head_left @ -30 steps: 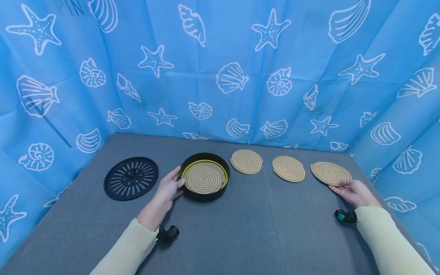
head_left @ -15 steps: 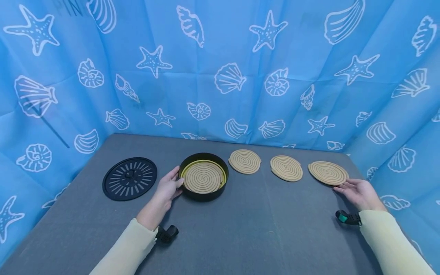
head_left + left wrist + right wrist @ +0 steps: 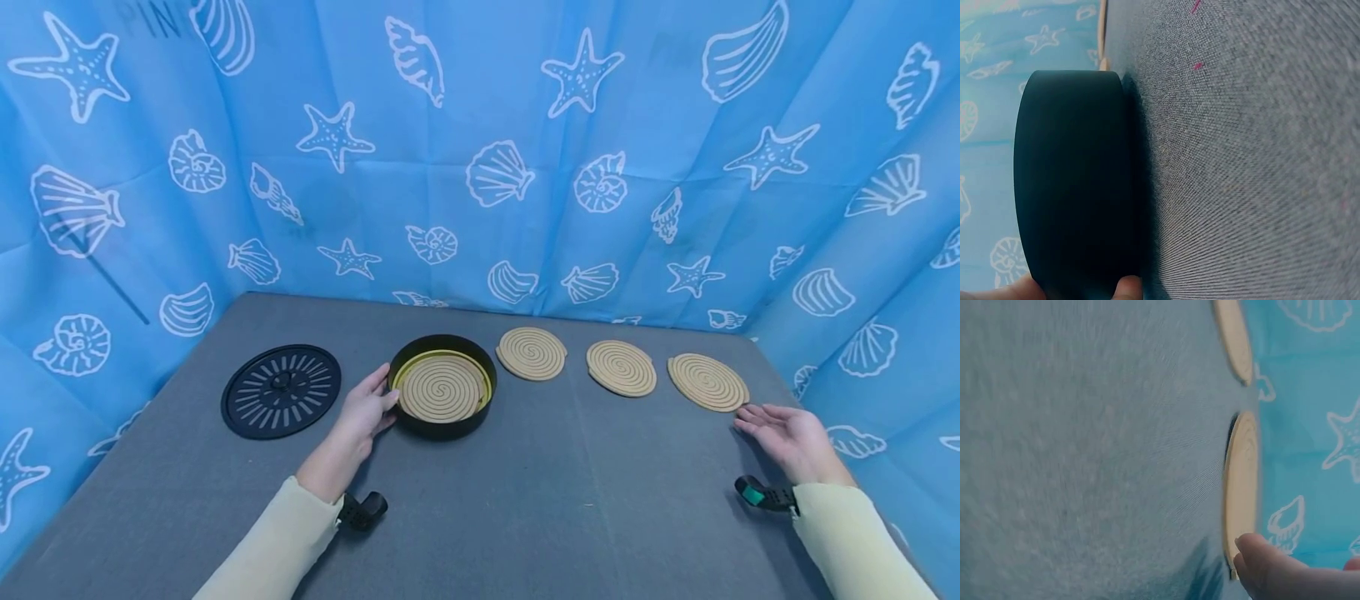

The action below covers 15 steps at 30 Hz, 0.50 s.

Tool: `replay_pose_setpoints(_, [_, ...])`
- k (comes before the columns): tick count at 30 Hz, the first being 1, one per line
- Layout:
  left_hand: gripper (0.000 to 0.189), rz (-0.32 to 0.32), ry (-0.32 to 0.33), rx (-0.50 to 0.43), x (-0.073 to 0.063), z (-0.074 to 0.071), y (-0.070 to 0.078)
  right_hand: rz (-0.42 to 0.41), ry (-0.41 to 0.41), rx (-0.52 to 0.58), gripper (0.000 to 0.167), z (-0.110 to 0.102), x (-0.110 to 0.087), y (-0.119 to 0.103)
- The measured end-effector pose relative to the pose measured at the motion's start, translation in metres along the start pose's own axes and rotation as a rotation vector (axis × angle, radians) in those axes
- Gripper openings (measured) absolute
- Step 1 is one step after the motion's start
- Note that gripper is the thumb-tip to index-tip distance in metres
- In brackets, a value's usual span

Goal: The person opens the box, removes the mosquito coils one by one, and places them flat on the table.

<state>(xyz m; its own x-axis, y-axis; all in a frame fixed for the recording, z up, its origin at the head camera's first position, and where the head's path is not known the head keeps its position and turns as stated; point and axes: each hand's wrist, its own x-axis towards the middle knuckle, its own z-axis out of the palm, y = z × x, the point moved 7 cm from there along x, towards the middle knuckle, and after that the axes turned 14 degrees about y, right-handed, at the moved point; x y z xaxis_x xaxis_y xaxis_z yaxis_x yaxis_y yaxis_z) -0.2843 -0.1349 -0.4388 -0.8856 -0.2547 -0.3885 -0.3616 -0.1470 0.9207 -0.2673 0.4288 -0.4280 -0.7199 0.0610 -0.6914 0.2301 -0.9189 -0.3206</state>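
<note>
My left hand (image 3: 366,414) holds the left side of a round black tin (image 3: 444,428), its thumb near the rim. In the left wrist view the tin's dark side wall (image 3: 1075,181) fills the middle, with two digits at its lower end. Inside the tin, within a yellow-green ring, lies a tan mosquito coil (image 3: 441,388). My right hand (image 3: 789,435) is palm up with relaxed fingers, fingertips right at the near edge of the rightmost mosquito coil (image 3: 707,382). That coil lies flat on the table, and in the right wrist view a fingertip (image 3: 1250,542) overlaps its end.
A black slotted lid (image 3: 281,392) with a centre knob lies left of the tin. Two more mosquito coils, one beside the tin (image 3: 532,353) and one farther right (image 3: 622,368), lie along the back. The grey table (image 3: 517,517) ends at a blue seashell-print curtain (image 3: 450,192).
My right hand has let go of the rightmost coil, which has gone from tilted to flat. The hand has drawn back slightly and turned palm up. My left hand stays on the tin.
</note>
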Motion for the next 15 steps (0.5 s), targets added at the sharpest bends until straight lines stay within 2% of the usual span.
replay_pose_setpoints(7, [0.057,-0.004,-0.018,-0.001,0.0,0.001,0.0,0.025,-0.057,0.079,0.062,-0.002,-0.017,0.009])
replay_pose_setpoints(15, [0.058,-0.002,-0.007,-0.005,0.0,0.0,0.0,0.031,-0.134,0.117,0.067,0.012,-0.034,0.029])
